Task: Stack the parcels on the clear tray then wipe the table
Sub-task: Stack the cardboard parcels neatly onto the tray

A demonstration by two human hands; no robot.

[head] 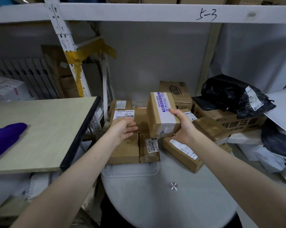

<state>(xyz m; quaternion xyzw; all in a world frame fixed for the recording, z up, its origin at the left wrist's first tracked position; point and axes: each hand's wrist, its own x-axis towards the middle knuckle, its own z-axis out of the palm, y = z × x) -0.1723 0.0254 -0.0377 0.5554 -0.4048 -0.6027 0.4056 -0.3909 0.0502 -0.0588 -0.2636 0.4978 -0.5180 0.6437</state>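
right grip (182, 128) holds blue-taped parcel (160, 112) | left grip (124, 129) wide | box label (124, 114) "12V4A" | shelf rail (139, 13) "5-3"

**Parcel storeroom, courier-type sorting spot**

Slotted steel racking upright (56, 22) at 10 o'clock. White shelf beam (139, 12) at 12, hand-marked "5-3", with a barcode sticker (251, 14) at 1. Cardboard parcels (139, 116) with shipping labels heaped at centre. Black mailer bag (224, 92), labelled, at 2 o'clock. More cartons (158, 0) on the shelf above, at 12.
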